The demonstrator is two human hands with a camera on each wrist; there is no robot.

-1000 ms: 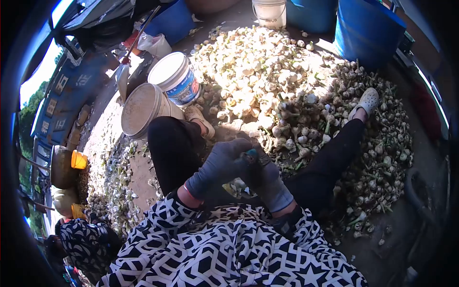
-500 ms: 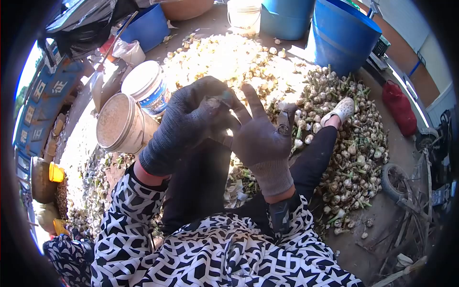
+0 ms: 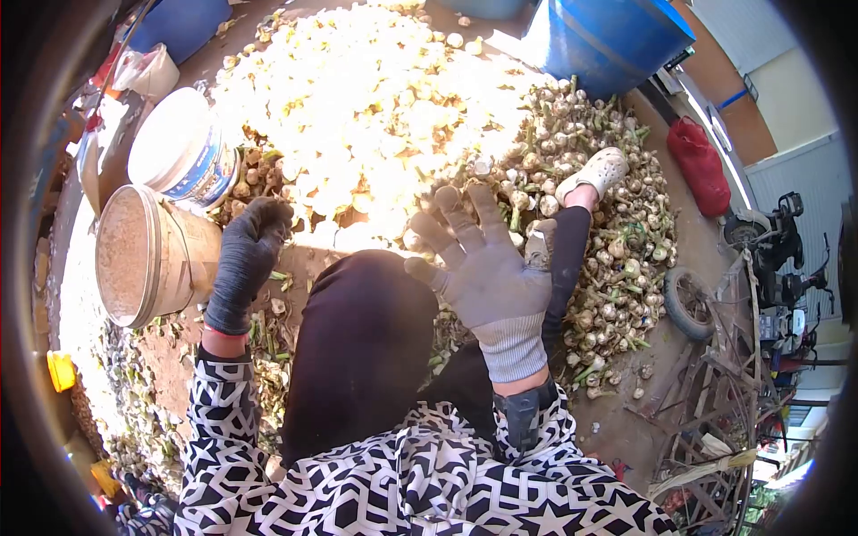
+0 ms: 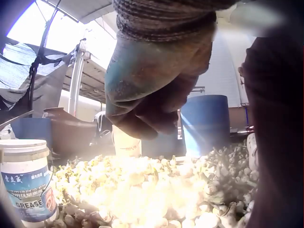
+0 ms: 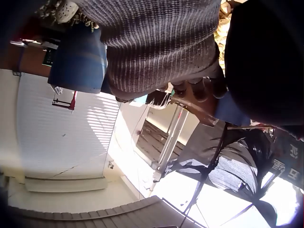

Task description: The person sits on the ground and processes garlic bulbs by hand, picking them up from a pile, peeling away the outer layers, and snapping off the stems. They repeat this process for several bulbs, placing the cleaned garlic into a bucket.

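Note:
My left hand (image 3: 248,259), in a dark knit glove, is over the ground beside the tipped bucket. Its fingers are loosely curled; in the left wrist view the gloved hand (image 4: 152,85) hangs with a teal stain on it, and nothing shows in its fingers. My right hand (image 3: 492,277), in a grey-brown glove with a ribbed cuff, is held palm up with fingers spread and nothing on it. A worn patch marks its thumb. Behind both hands spreads a large heap of garlic bulbs (image 3: 375,134), bright with sun; more bulbs with stem stubs (image 3: 617,259) lie in shade at right.
A dirty white bucket (image 3: 125,255) lies tilted at left, near an upright labelled grease bucket (image 3: 192,161). A big blue tub (image 3: 608,45) stands behind the heap. At right are a red sack (image 3: 697,165), a wheel (image 3: 688,304) and a metal frame (image 3: 706,402).
The hands, together at first, have separated: the left went left and down toward the buckets, and the right has spread its fingers. The head view has swung to the right.

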